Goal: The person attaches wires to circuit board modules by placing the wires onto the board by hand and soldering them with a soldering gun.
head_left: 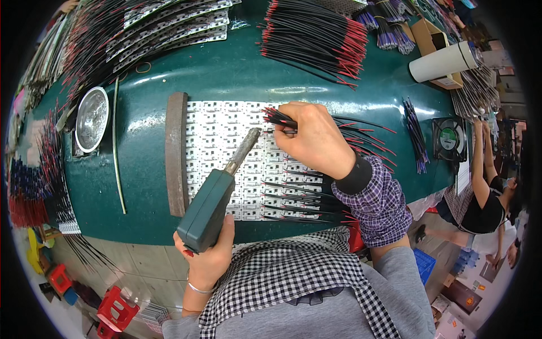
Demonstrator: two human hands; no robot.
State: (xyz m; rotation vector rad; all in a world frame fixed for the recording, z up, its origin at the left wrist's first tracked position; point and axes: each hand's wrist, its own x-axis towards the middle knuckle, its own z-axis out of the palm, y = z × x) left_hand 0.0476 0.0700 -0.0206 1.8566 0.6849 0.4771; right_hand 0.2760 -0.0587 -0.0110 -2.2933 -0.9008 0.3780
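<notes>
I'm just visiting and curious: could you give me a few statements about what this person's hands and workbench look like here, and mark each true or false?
1. The left hand grips a green soldering iron. True.
2. The right hand is empty. False: it holds a bunch of black and red wires.
3. The white circuit panel lies on a green bench. True.
4. The iron's tip rests in the round metal dish. False: it points over the panel.

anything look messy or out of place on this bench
Nothing looks damaged or spilled. The white panel of small boards lies square beside the rusty bar. The only loose item is a rubber band lying alone on the green table.
</notes>
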